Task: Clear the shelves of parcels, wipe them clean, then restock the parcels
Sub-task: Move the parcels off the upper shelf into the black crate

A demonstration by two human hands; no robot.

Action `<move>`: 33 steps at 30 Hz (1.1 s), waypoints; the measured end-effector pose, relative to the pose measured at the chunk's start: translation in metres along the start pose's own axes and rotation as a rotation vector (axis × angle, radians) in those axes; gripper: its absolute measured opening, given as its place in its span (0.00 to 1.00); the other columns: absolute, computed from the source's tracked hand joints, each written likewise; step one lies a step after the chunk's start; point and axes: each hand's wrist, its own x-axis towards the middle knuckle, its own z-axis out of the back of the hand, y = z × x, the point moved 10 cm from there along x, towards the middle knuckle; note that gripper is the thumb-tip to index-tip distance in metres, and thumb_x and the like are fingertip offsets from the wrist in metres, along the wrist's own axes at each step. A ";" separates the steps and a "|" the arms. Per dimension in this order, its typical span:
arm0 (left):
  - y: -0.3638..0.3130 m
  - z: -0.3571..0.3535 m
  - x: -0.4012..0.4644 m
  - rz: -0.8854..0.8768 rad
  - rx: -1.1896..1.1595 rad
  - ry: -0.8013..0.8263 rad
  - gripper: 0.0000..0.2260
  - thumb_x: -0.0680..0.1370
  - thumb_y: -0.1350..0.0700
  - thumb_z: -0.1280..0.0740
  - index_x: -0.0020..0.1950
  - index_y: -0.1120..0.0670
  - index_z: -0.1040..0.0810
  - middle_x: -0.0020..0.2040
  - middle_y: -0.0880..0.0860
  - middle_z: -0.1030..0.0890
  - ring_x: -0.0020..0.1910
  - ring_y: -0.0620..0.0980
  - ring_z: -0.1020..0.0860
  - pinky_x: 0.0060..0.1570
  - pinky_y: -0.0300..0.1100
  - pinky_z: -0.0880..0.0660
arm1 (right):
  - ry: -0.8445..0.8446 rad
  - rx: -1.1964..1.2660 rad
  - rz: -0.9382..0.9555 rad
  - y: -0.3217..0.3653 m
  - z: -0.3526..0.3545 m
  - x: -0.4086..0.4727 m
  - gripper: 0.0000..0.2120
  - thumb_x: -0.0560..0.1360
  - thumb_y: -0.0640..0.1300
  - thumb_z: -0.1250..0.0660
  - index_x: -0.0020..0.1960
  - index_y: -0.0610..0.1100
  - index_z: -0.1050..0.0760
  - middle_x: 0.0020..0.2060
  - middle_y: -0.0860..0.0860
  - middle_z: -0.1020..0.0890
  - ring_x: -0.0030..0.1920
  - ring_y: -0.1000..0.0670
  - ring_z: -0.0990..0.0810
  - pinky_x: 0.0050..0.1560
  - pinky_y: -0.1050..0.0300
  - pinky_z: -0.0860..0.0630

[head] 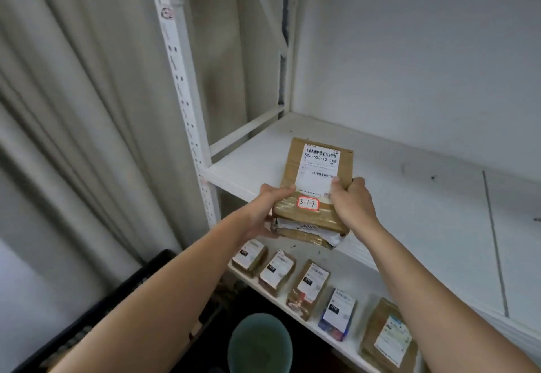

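I hold a small stack of brown cardboard parcels at the front edge of the white upper shelf (409,185). The top parcel (316,167) carries a white barcode label and a red-bordered tag reading 3-1-7; its far end lies over the shelf. A second taped parcel (304,232) sits under it. My left hand (263,211) grips the stack's left side from below. My right hand (351,202) grips its right side, thumb on the label. The rest of the upper shelf is bare.
On the lower shelf (351,273) several labelled parcels (308,287) lie in a row. A green bucket (260,343) stands on the floor below. A black crate (123,290) is at lower left, beside a grey curtain (73,109). The rack's white upright (187,103) stands left.
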 end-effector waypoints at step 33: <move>0.480 0.355 -0.118 0.541 -0.190 -0.940 0.43 0.64 0.48 0.20 0.71 0.51 0.42 0.63 0.51 0.39 0.64 0.53 0.34 0.53 0.46 0.22 | 1.266 -0.262 -0.471 -0.153 -0.622 -0.204 0.19 0.84 0.50 0.45 0.74 0.51 0.38 0.68 0.48 0.30 0.61 0.48 0.28 0.57 0.52 0.27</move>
